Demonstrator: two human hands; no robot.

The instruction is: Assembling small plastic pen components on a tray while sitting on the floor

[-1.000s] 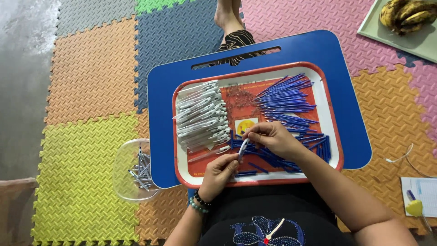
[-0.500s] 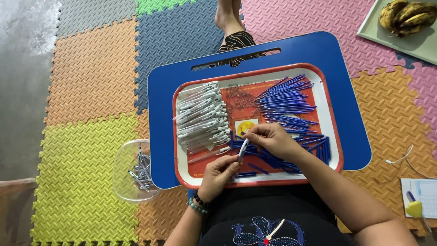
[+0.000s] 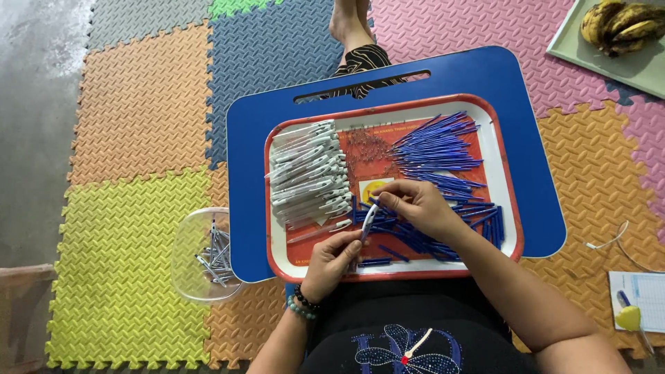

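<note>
The floor is covered in interlocking foam mats (image 3: 138,118), squares of orange, yellow, blue, grey, green and pink, with bare grey concrete (image 3: 31,125) showing along the left edge. A person sits on these mats with a blue lap table (image 3: 526,138) across the legs, a bare foot (image 3: 350,24) stretching out beyond it. On the table rests a red-rimmed tray (image 3: 499,173) with an orange middle. A stack of white pen barrels (image 3: 308,176) fills its left part, blue refills (image 3: 436,149) fan out at the upper right, and more blue parts (image 3: 478,218) lie scattered along the lower right.

The left hand (image 3: 332,260) is closed around the lower end of a white pen barrel (image 3: 369,220), held tilted above the tray's near edge. The right hand (image 3: 415,208) pinches at its upper end, fingers narrowed to a fine grip.

Just left of the table a clear plastic bowl (image 3: 187,239) holds small metal-looking pieces. A pale green tray with bananas (image 3: 623,28) sits at the top right, and a paper sheet (image 3: 641,291) lies at the lower right.
</note>
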